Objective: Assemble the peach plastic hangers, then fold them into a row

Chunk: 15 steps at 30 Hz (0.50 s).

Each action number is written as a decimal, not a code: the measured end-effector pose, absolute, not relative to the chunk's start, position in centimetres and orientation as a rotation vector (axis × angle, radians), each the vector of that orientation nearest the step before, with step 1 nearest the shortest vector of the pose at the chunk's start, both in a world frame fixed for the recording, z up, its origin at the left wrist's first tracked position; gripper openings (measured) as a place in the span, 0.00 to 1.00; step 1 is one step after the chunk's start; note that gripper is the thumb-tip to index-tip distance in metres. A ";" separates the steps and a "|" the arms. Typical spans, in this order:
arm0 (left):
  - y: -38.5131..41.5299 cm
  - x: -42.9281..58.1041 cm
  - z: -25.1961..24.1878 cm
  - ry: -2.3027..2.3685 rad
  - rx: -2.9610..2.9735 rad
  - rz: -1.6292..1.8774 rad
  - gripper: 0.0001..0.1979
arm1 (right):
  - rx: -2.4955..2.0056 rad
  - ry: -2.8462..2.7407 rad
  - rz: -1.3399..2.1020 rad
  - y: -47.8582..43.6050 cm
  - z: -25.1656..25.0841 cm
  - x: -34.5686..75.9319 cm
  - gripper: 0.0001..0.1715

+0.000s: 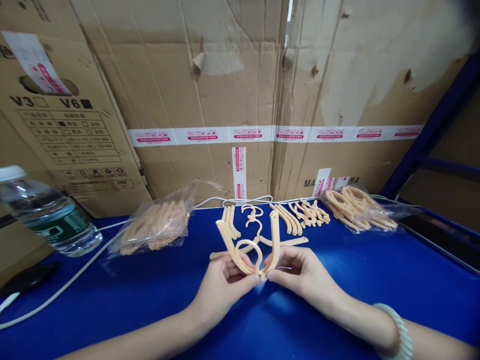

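A beige plastic folding hanger [275, 240] is held up over the blue table, its two arms raised in a V and its hook curving between them. My left hand [221, 282] pinches it near the joint at the bottom, on the left side. On the right side of that joint, my right hand [300, 272] grips it with thumb and fingers. Just behind lies a second hanger [296, 242] with its arms spread out flat. Farther back are loose hanger arms [287, 220], a group of hooks [309, 212] and more arms [230, 222].
Bags of beige hangers lie at the left [157, 227] and right [356, 207]. A water bottle [56, 215] and a black mouse-like object [28, 280] are at far left, beside a white cable [71, 280]. Cardboard [206, 100] stands behind the blue table [150, 300].
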<state>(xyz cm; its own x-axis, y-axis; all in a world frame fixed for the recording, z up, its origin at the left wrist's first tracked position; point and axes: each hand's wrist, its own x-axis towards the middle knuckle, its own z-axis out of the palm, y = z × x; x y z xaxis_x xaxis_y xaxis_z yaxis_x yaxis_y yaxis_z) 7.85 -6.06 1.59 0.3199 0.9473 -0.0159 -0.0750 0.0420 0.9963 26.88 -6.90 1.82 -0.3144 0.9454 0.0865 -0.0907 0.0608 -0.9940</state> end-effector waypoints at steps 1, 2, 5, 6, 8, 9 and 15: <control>-6.0 7.9 1.5 0.930 1.262 0.984 0.14 | -0.935 -1.423 1.408 -7.0 1.8 26.8 0.12; -6.0 7.9 1.4 0.926 1.261 0.984 0.14 | -0.946 -1.425 1.399 -7.1 1.7 26.7 0.13; -5.9 7.9 1.4 0.886 1.248 0.990 0.13 | -0.987 -1.376 1.348 -7.2 1.4 26.2 0.15; -5.9 7.9 1.6 0.878 1.239 0.996 0.13 | -1.003 -1.358 1.315 -7.2 1.4 26.1 0.16; -5.8 7.7 2.0 0.881 1.224 1.002 0.13 | -1.017 -1.359 1.256 -7.0 1.4 26.3 0.18; -5.7 7.5 2.2 0.895 1.217 1.008 0.13 | -1.001 -1.385 1.250 -6.7 1.5 26.6 0.19; -4.1 6.0 4.0 0.981 1.076 1.092 0.16 | -0.862 -1.802 1.043 -4.4 3.9 31.9 0.13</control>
